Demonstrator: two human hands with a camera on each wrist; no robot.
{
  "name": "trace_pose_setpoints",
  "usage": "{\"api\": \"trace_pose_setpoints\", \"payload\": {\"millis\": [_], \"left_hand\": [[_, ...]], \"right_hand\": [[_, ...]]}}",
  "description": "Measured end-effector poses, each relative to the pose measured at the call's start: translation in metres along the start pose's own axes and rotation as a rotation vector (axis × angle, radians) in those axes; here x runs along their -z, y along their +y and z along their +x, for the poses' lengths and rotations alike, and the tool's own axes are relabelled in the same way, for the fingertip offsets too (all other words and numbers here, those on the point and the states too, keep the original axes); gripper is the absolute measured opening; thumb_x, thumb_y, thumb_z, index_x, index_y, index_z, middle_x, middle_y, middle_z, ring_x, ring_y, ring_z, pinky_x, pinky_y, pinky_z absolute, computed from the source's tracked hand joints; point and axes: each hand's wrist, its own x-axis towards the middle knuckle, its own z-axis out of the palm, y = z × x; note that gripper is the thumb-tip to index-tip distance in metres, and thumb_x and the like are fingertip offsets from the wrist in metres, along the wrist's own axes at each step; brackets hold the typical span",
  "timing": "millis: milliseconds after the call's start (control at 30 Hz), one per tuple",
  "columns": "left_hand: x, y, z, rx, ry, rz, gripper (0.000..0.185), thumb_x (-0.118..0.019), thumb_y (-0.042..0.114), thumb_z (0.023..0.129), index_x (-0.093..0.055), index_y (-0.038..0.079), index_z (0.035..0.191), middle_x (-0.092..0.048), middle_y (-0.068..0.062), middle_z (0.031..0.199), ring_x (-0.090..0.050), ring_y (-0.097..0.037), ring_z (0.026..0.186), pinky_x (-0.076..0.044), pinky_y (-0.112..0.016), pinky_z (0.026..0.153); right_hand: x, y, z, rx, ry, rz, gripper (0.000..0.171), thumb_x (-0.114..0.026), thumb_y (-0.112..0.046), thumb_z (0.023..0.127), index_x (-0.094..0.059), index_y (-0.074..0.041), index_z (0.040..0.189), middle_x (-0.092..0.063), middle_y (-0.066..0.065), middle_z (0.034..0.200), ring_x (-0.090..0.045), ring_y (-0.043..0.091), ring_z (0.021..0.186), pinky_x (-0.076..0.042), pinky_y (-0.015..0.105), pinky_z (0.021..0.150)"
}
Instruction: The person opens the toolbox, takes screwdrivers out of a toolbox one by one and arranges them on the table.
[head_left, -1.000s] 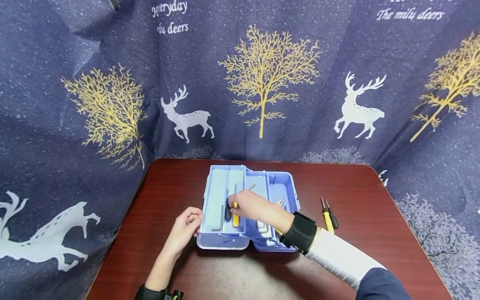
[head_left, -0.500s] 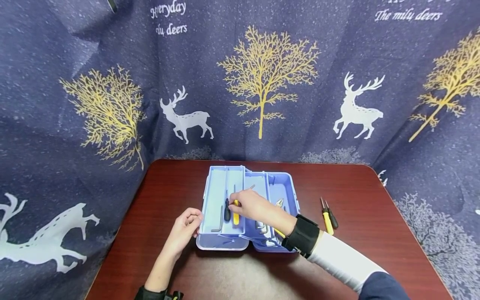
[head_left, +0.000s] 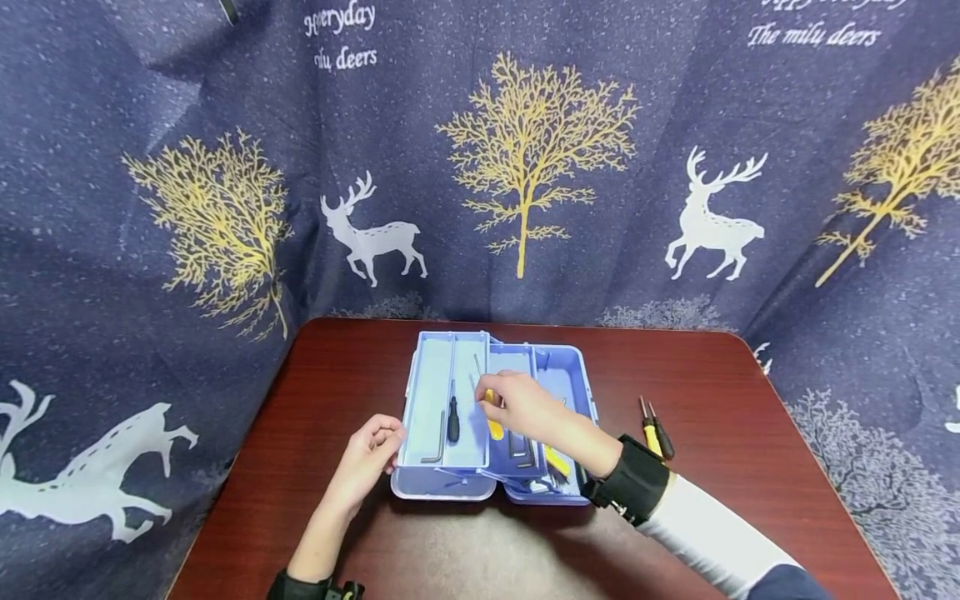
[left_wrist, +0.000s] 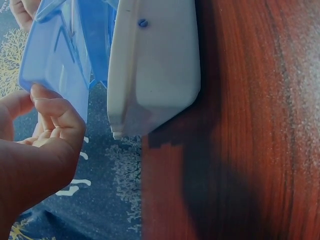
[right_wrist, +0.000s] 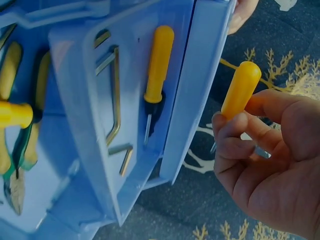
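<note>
R hand [head_left: 525, 404] is gripping yellow screwdriver [right_wrist: 240, 90], lifting it over toolbox [head_left: 420, 487]; L hand [head_left: 371, 454], fingers curled, is steadying tray edge; two screwdrivers [head_left: 656, 429] are lying on table [head_left: 750, 467].

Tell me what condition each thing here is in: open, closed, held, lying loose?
Toolbox: open, trays spread out.
Left tray: swung out, holds a black screwdriver and a hex key.
Yellow screwdriver: lifted, pinched by the right hand.
Left hand: fingers curled, touching the tray's edge.
Two screwdrivers: lying loose on the table.
</note>
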Motion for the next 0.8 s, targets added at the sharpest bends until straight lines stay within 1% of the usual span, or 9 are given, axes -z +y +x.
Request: {"api": "trace_pose_setpoints", "payload": {"millis": [167,300,433,533,633,800], "left_hand": [[-0.002,0.002,0.001,0.006,-0.001,-0.001,0.015,-0.062,0.003,0.101,-0.058,-0.008,0.111,-0.056,-0.008,0.074,-0.051,-0.013,0.062,-0.043,-0.022,0.057],[-0.003,0.003,0.001,0.008,0.003,0.003,0.014,-0.061,0.003,0.102,-0.058,-0.008,0.110,-0.057,-0.008,0.074,-0.051,-0.013,0.062,-0.044,-0.022,0.057],[-0.002,0.003,0.001,-0.003,-0.006,0.002,0.014,-0.062,0.002,0.101,-0.058,-0.008,0.110,-0.058,-0.008,0.075,-0.052,-0.013,0.062,-0.044,-0.022,0.057],[-0.001,0.002,0.002,-0.010,-0.017,0.004,0.015,-0.062,0.003,0.101,-0.058,-0.008,0.110,-0.059,-0.008,0.076,-0.052,-0.012,0.062,-0.044,-0.022,0.057],[0.000,0.002,0.002,-0.009,-0.022,0.007,0.015,-0.062,0.002,0.101,-0.058,-0.009,0.110,-0.059,-0.008,0.076,-0.053,-0.012,0.062,-0.045,-0.022,0.057],[0.001,0.004,0.001,-0.006,-0.026,0.010,0.014,-0.062,0.002,0.101,-0.059,-0.008,0.110,-0.059,-0.007,0.077,-0.053,-0.012,0.062,-0.046,-0.023,0.058]], "right_hand": [[0.011,0.010,-0.014,-0.017,-0.003,-0.039,0.007,-0.070,-0.005,0.095,-0.070,-0.006,0.102,-0.057,-0.002,0.079,-0.051,0.012,0.071,-0.046,0.024,0.064],[0.023,0.016,-0.028,-0.021,0.007,-0.058,0.009,-0.070,-0.003,0.094,-0.069,-0.008,0.101,-0.054,-0.003,0.076,-0.048,0.012,0.069,-0.044,0.025,0.063],[0.030,0.026,-0.042,-0.054,0.029,-0.068,0.012,-0.070,-0.001,0.094,-0.069,-0.009,0.102,-0.053,-0.004,0.076,-0.047,0.012,0.072,-0.043,0.026,0.065],[0.034,0.036,-0.052,-0.092,0.036,-0.062,0.012,-0.068,0.000,0.094,-0.069,-0.008,0.104,-0.053,-0.005,0.079,-0.047,0.011,0.072,-0.043,0.026,0.064],[0.038,0.046,-0.063,-0.113,0.053,-0.066,0.013,-0.067,0.001,0.094,-0.069,-0.007,0.104,-0.053,-0.004,0.079,-0.046,0.010,0.071,-0.042,0.026,0.062],[0.047,0.060,-0.082,-0.154,0.111,-0.091,0.017,-0.066,0.005,0.093,-0.070,-0.008,0.102,-0.052,-0.004,0.078,-0.048,0.011,0.072,-0.042,0.027,0.063]]}}
